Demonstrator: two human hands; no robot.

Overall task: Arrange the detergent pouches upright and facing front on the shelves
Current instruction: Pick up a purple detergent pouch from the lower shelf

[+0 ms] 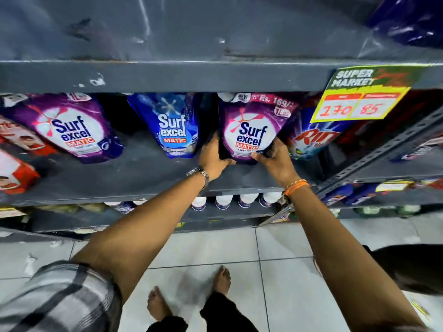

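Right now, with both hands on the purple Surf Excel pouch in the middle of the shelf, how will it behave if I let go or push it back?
The purple pouch looks soft-sided and glossy, so probably floppy and a bit slippery. It bulges as if full of liquid, likely heavy for its size. The left hand and right hand grip its base; released, it may slump toward the blue pouch.

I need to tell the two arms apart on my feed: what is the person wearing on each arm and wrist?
The left hand has a silver metal-link watch on the wrist, and a grey-and-white plaid sleeve ending above the elbow. The right hand has orange thread bands around the wrist; no sleeve shows on that arm. Both forearms are bare, and no rings are visible.
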